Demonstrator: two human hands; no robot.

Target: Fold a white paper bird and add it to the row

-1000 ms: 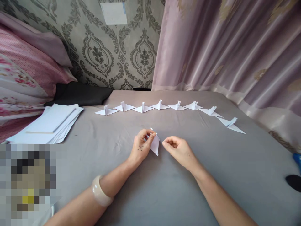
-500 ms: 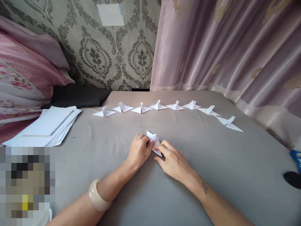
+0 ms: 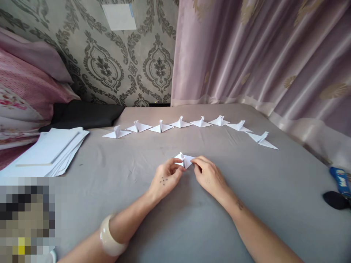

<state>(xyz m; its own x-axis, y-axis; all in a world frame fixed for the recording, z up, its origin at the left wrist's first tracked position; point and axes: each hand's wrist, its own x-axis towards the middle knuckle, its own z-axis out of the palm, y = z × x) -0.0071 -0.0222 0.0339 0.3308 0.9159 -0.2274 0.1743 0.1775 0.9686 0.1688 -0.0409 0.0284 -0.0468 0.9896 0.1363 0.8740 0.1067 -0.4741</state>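
Observation:
Between my hands is a white folded paper crane (image 3: 187, 161), near the middle of the table. My left hand (image 3: 168, 176) is closed on its left side, with thumb and fingers near the upright folds, hiding part of that wing. The tip of the right wing is pinched by my right hand (image 3: 208, 174). Beyond them, several similar paper cranes stand in a curved row, among them one at the left end (image 3: 117, 133), one near the centre (image 3: 181, 122) and one at the right end (image 3: 262, 140).
A stack of white paper (image 3: 52, 148) lies at the left, in front of a folded black cloth (image 3: 85, 114). A black rounded object (image 3: 336, 200) and a blue packet (image 3: 340, 180) sit at the right edge. The grey sheet (image 3: 153, 233) covers the surface; curtains (image 3: 233, 51) hang behind.
The crane in my hands has turned so its wing points right. My right hand has gone from loosely spread fingers to a pinch on the wing tip. The view has shifted slightly right.

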